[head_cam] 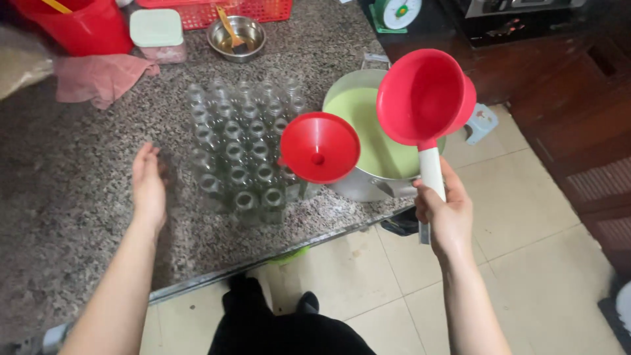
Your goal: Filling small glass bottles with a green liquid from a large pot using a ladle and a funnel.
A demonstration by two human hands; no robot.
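Right hand holds one red ladle by its white handle, grip wrapped tight round the handle, bowl raised above the pot and tilted toward the camera. One steel pot sits at the bench edge, filled with pale green liquid. One red funnel stands just left of the pot, mouth tilted toward the camera, seated on a jar at the right side of the cluster. Left hand lies flat and open on the speckled stone bench, grip wide, holding nothing, near the left side of the jars but apart from them. Small clear glass jars stand upright, packed in rows, touching each other; roughly two dozen, exact count can't be told because the glass blends with the bench and the funnel covers some. At the far end: one red bucket, one pink cloth, one lidded plastic container with a pale green lid, one small steel bowl with a brush in it, one red basket partly cut off. One green scale stands beyond the pot. Tiled floor lies to the right, with one small stool beside the pot.
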